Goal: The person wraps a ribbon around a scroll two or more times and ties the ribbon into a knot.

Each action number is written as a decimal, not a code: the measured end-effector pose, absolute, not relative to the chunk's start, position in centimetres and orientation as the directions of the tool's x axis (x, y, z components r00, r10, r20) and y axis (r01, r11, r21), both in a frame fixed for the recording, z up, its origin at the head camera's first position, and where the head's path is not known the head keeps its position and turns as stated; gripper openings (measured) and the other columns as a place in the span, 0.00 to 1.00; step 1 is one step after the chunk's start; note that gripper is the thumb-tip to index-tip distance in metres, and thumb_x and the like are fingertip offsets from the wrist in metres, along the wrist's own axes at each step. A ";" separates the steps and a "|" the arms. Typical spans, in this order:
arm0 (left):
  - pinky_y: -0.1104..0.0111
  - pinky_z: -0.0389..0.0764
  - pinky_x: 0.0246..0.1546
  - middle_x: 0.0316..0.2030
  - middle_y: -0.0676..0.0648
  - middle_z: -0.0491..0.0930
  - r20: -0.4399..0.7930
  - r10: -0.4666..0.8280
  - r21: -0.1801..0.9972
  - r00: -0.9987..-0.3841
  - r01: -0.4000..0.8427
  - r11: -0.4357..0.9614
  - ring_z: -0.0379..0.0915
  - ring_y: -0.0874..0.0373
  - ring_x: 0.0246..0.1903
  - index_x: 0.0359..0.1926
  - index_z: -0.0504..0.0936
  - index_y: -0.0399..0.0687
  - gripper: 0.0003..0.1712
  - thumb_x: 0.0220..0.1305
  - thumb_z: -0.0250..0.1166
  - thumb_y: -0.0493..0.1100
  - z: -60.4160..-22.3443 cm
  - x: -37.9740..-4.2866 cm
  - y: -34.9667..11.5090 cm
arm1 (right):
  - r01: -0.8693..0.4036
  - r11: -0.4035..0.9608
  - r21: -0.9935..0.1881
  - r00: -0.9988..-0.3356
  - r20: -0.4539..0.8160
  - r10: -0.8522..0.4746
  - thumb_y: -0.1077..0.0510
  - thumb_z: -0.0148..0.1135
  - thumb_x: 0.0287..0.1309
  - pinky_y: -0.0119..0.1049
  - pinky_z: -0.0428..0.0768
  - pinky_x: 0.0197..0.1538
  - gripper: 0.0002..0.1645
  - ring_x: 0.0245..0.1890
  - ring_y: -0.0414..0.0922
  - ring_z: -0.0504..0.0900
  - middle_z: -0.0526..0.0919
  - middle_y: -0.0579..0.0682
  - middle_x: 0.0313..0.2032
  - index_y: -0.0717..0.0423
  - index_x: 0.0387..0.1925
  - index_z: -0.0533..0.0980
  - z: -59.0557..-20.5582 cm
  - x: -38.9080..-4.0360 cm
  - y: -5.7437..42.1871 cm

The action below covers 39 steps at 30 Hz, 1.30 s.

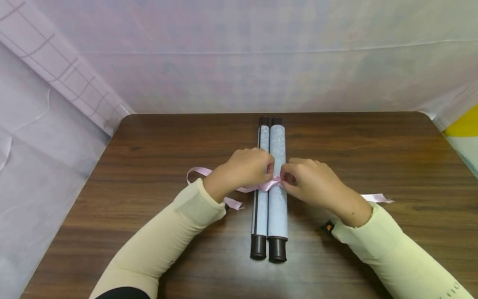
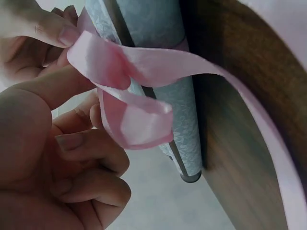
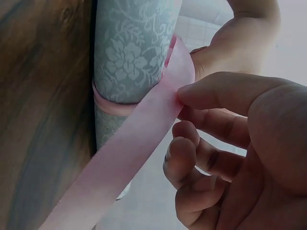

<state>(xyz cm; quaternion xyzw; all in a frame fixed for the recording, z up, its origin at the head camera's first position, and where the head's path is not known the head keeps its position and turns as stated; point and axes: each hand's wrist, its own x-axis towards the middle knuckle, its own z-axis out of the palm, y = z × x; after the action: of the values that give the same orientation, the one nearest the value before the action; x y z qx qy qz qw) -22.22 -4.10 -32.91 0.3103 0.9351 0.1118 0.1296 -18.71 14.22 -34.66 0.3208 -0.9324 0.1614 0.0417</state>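
Two pale blue, floral-patterned scroll rolls [image 1: 278, 216] lie side by side on the table, with dark knobs at both ends. A pink satin ribbon [image 1: 265, 186] passes around their middle. Above the rolls, my left hand [image 1: 249, 168] pinches the ribbon, and a folded loop [image 2: 144, 124] of it hangs by the fingers. From the other side, my right hand [image 1: 313, 182] grips the ribbon between thumb and index finger. In the right wrist view the ribbon band [image 3: 115, 106] lies against the roll, and a flat length [image 3: 120, 143] slants down from the right fingertips.
Beneath everything is a brown wood-grain table [image 1: 168, 145]. One ribbon tail [image 1: 233, 203] curls on the left, another [image 1: 377, 198] lies to the right beyond my right wrist. A pale cloth backdrop [image 1: 239, 58] rises behind the far edge.
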 end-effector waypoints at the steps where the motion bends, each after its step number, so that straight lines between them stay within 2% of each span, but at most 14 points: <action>1: 0.65 0.74 0.26 0.27 0.58 0.76 -0.167 0.612 0.294 -0.773 0.554 0.779 0.71 0.62 0.25 0.25 0.76 0.60 0.09 0.60 0.62 0.53 -32.9 -22.2 -4.1 | -0.613 0.740 -0.278 -0.790 0.182 -0.586 0.56 0.65 0.48 0.35 0.75 0.20 0.03 0.20 0.38 0.72 0.77 0.44 0.23 0.49 0.24 0.78 -34.7 -18.7 14.2; 5: 0.65 0.74 0.24 0.27 0.58 0.76 -0.132 0.624 0.308 -0.770 0.566 0.765 0.70 0.62 0.25 0.28 0.76 0.60 0.05 0.61 0.60 0.50 -33.1 -22.0 -4.2 | -0.615 0.734 -0.287 -0.788 0.188 -0.587 0.57 0.66 0.47 0.35 0.76 0.20 0.03 0.21 0.38 0.72 0.77 0.45 0.25 0.50 0.25 0.79 -34.8 -18.6 14.1; 10: 0.66 0.74 0.24 0.27 0.56 0.75 -0.092 0.642 0.359 -0.761 0.576 0.734 0.70 0.62 0.26 0.32 0.76 0.59 0.05 0.63 0.57 0.50 -33.3 -21.8 -4.3 | -0.610 0.740 -0.285 -0.793 0.211 -0.572 0.56 0.65 0.47 0.34 0.74 0.19 0.03 0.20 0.39 0.71 0.76 0.46 0.31 0.49 0.26 0.78 -34.9 -18.5 13.9; 14: 0.68 0.74 0.27 0.29 0.56 0.75 -0.066 0.645 0.389 -0.761 0.575 0.719 0.70 0.63 0.28 0.33 0.77 0.57 0.05 0.63 0.57 0.49 -33.5 -21.7 -4.3 | -0.605 0.734 -0.308 -0.796 0.224 -0.562 0.57 0.65 0.46 0.35 0.72 0.19 0.04 0.19 0.39 0.70 0.77 0.44 0.26 0.48 0.25 0.76 -34.9 -18.4 13.9; 18: 0.69 0.75 0.28 0.31 0.57 0.78 -0.051 0.641 0.419 -0.766 0.566 0.710 0.71 0.64 0.28 0.35 0.79 0.56 0.05 0.60 0.59 0.48 -33.7 -21.8 -4.3 | -0.601 0.730 -0.325 -0.799 0.228 -0.556 0.58 0.64 0.47 0.34 0.68 0.16 0.05 0.16 0.39 0.68 0.75 0.43 0.18 0.48 0.24 0.74 -34.9 -18.4 14.0; 25: 0.68 0.75 0.26 0.30 0.58 0.80 -0.049 0.640 0.451 -0.767 0.555 0.699 0.72 0.65 0.24 0.45 0.80 0.55 0.13 0.57 0.60 0.45 -33.6 -21.9 -4.2 | -0.609 0.726 -0.321 -0.794 0.246 -0.557 0.58 0.63 0.46 0.34 0.67 0.16 0.05 0.16 0.39 0.67 0.74 0.43 0.20 0.48 0.24 0.74 -34.9 -18.3 14.0; 32: 0.68 0.75 0.26 0.28 0.59 0.78 -0.050 0.648 0.426 -0.760 0.571 0.702 0.71 0.65 0.25 0.41 0.83 0.57 0.09 0.59 0.63 0.48 -33.6 -21.7 -4.3 | -0.626 0.717 -0.308 -0.780 0.236 -0.579 0.58 0.64 0.45 0.33 0.71 0.18 0.04 0.18 0.37 0.69 0.76 0.42 0.25 0.46 0.25 0.76 -34.9 -18.2 14.0; 39: 0.69 0.73 0.22 0.23 0.57 0.77 -0.055 0.641 0.404 -0.766 0.570 0.716 0.70 0.63 0.23 0.34 0.84 0.59 0.06 0.61 0.61 0.49 -33.7 -21.6 -4.2 | -0.634 0.714 -0.297 -0.774 0.231 -0.590 0.57 0.67 0.46 0.34 0.75 0.20 0.03 0.20 0.37 0.72 0.78 0.43 0.27 0.48 0.25 0.79 -35.1 -18.2 13.9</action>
<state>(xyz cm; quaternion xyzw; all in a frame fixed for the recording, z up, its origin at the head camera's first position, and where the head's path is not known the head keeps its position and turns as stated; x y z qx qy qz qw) -21.62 -4.23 -33.75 0.3285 0.9212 0.1850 0.0957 -18.16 13.88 -35.14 0.3311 -0.9239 0.1821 0.0599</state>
